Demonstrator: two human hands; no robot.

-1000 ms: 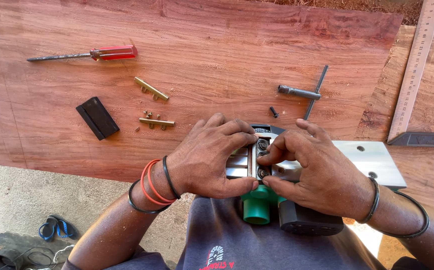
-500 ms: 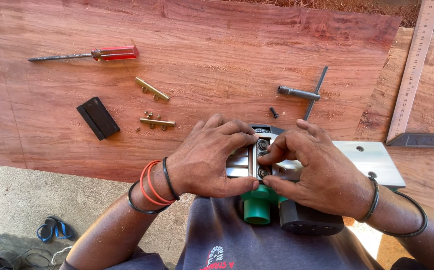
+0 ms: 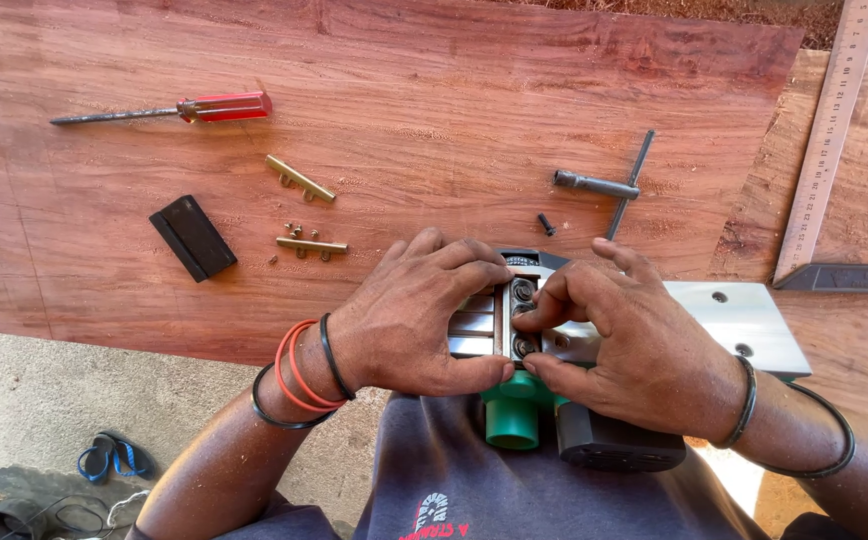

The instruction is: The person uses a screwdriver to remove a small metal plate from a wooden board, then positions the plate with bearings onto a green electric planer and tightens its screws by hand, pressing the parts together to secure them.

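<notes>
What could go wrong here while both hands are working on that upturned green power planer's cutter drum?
Fingertips of the left hand and right hand press on the upturned green power planer right at its metal cutter drum; a slip could cut them. The small black screw and the brass clamp bars lie loose on the reddish wooden plank and could roll off.

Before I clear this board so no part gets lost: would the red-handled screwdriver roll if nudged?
Probably only a little: the red-handled screwdriver lies flat on the wooden board, and its handle looks flat-sided. The thin metal shaft looks stiff. It seems light, so a nudge would likely slide or pivot it.
</notes>
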